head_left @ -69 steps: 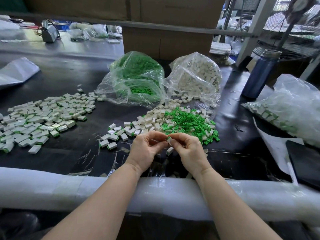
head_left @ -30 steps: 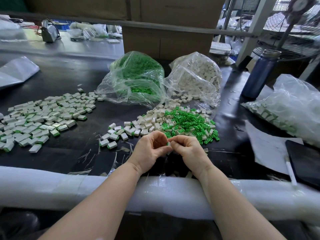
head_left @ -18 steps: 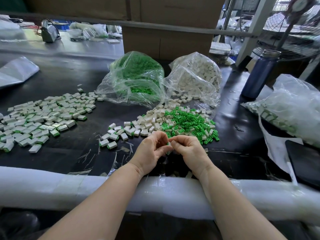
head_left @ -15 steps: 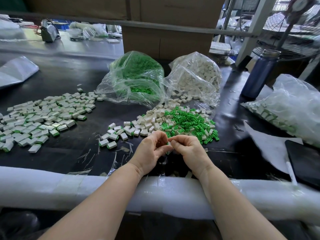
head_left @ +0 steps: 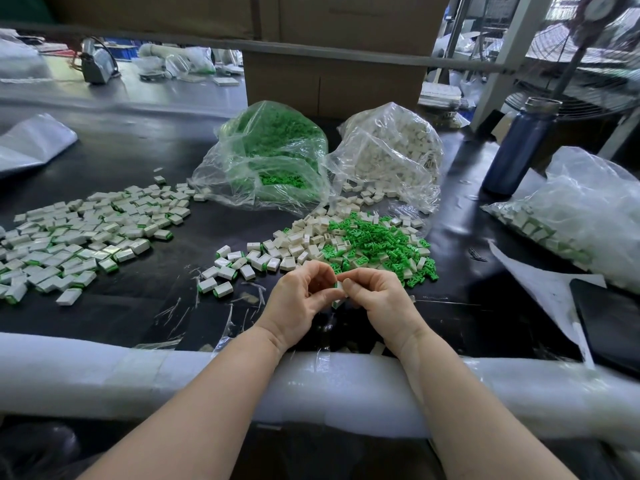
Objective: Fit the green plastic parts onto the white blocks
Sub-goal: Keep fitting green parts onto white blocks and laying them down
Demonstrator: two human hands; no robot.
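Both forearms cross the padded near edge of the worktop (head_left: 138, 306), wrists bent inward. The left hand (head_left: 298, 303) and right hand (head_left: 377, 303) meet fingertip to fingertip, together pinching one white block (head_left: 338, 296) with a green edge. Beyond them lie loose green parts (head_left: 377, 247) and white blocks (head_left: 298, 242).

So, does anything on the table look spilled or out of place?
White blocks have spilled from the open mouth of the clear bag onto the black table, mixing with the loose green parts. Thin plastic scraps litter the table's near edge. Nothing looks damaged.
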